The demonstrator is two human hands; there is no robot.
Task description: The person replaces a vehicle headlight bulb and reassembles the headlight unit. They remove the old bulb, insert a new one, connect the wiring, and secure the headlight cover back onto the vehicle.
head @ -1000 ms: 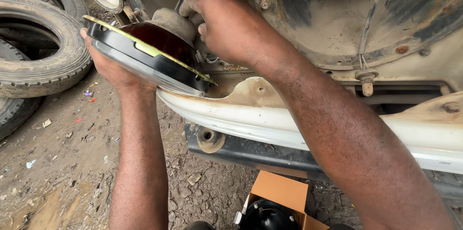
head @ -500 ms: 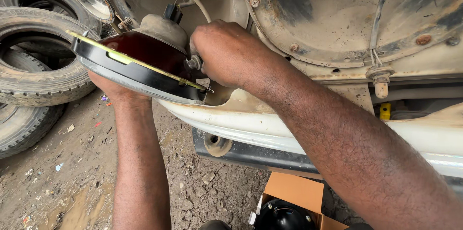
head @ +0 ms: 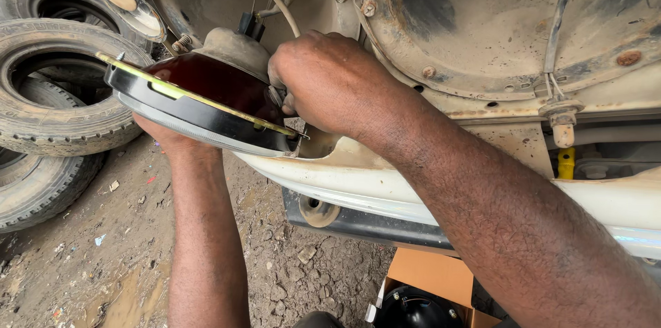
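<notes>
Cradling headlamp (head: 200, 104) from below, left hand (head: 165, 136) mostly hidden under rim, fingers gripped lamp's underside. Right hand (head: 330, 83) closed on lamp's rear, beside grey boot (head: 234, 49) and wire (head: 282, 8). Lamp sat tilted before round socket in rusty car body (head: 482, 32), above white bumper (head: 358, 183). Tyres (head: 55, 108) left; orange box (head: 434, 280) on dirt ground (head: 82, 273).

A single head-worn camera is looking steeply down and forward, sitting close to the vehicle body (head: 482, 32), taking in the dirt ground (head: 89, 266) below and stacked tyres (head: 48, 94) at left.
</notes>
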